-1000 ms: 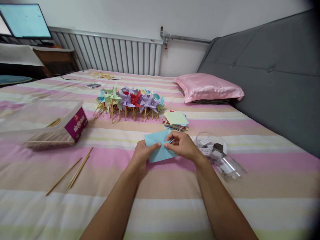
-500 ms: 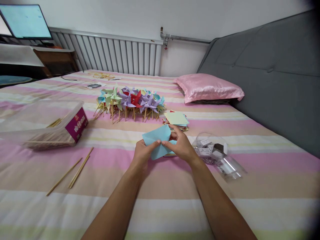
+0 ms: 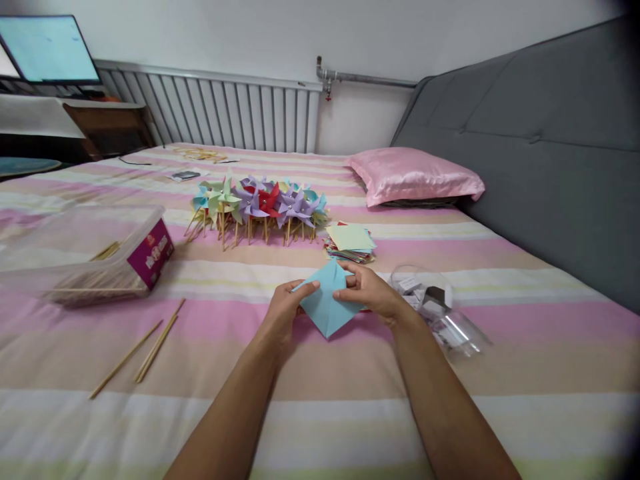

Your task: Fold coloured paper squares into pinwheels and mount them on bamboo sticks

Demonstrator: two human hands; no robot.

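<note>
A square of light blue paper (image 3: 327, 303) is held up over the bed, turned so that one corner points down toward me. My left hand (image 3: 290, 303) pinches its left side, thumb on top. On the right side my right hand (image 3: 367, 290) grips it, thumb on the face and fingers behind. A faint crease shows near the top corner. Just beyond the hands lies a stack of coloured paper squares (image 3: 350, 239), pale green on top. Something red barely shows under the right hand; I cannot make it out.
Finished paper pinwheels (image 3: 265, 203) on sticks stand bunched farther back. To the left are a clear plastic box (image 3: 150, 257) of sticks and several loose sticks (image 3: 157, 347). A clear container (image 3: 435, 300) with small packets lies at right. Behind are a pink pillow (image 3: 415, 175) and grey headboard (image 3: 530, 133).
The blue paper has turned and spread flatter, one corner now pointing toward me. My thumbs, close together before, have moved apart to its opposite sides. The view has shifted slightly.
</note>
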